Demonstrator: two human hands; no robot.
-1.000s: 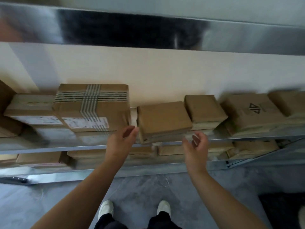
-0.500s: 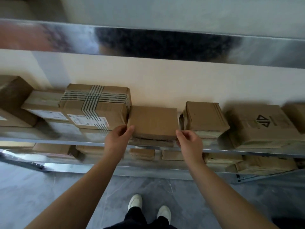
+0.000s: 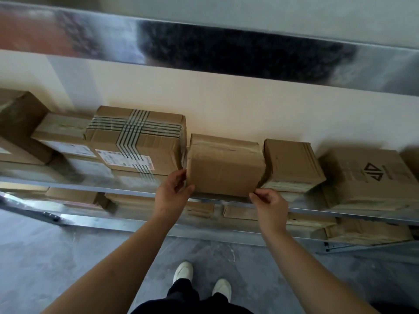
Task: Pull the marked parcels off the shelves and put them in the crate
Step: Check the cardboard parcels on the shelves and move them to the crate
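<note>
While it sits on the shiny metal shelf (image 3: 136, 185) between a striped-tape cardboard box (image 3: 136, 141) and a smaller ribbed cardboard box (image 3: 292, 164), the plain brown cardboard parcel (image 3: 224, 168) is gripped at its lower front corners: left hand (image 3: 172, 193) curled on left corner, right hand (image 3: 269, 203) pinching right corner.

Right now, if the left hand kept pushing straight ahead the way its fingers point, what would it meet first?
Probably the striped-tape box. The left hand already holds the plain box at its left front corner, and the gap between the two boxes looks nearly closed. Depth is unclear from this view.
</note>
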